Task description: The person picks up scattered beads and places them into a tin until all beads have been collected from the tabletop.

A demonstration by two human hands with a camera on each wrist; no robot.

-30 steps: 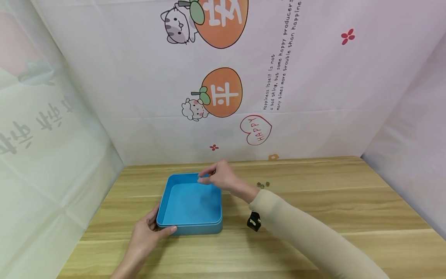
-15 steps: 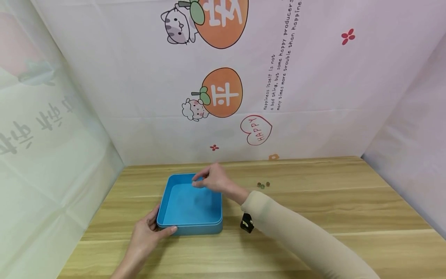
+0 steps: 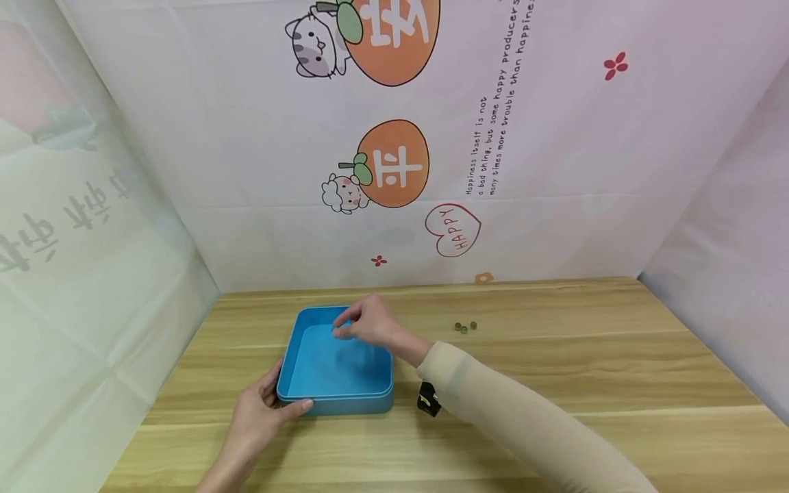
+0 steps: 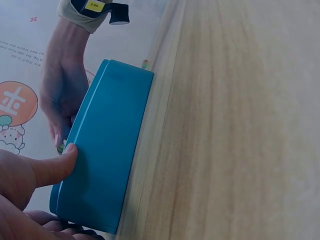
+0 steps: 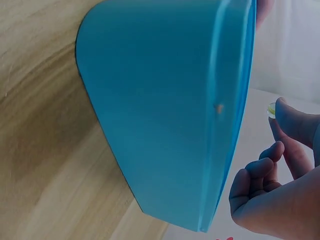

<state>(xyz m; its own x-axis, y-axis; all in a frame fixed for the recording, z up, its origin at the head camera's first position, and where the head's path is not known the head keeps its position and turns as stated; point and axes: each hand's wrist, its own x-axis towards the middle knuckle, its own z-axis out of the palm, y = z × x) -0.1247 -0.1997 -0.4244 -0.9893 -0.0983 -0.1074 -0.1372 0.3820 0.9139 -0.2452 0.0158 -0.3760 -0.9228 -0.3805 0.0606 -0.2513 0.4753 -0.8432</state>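
Observation:
A square blue box [image 3: 345, 406] with no lid on it stands on the wooden table. At its near left corner, my left hand [image 3: 259, 409] grips the wall, thumb on the front side; the left wrist view shows the thumb [image 4: 55, 167] against the blue wall near the rim. Over the box's inside hovers my right hand [image 3: 372, 323]. Between thumb and forefinger it pinches a clear glass marble [image 5: 271, 110] with yellow-green in it, apart from the box. The other fingers of that hand are curled. In the head view the pinched marble is too small to make out clearly.
Several small marbles [image 3: 464, 329] lie close together on the table [image 3: 555, 383], right of the box. White printed cloth [image 3: 542, 233] rises behind the table and along both sides. A black wrist device [image 3: 428, 399] hangs under the right sleeve [image 3: 524, 411].
My right hand has moved left and slightly down, farther in over the box. My left hand and the box have stayed put, as have the marbles on the table.

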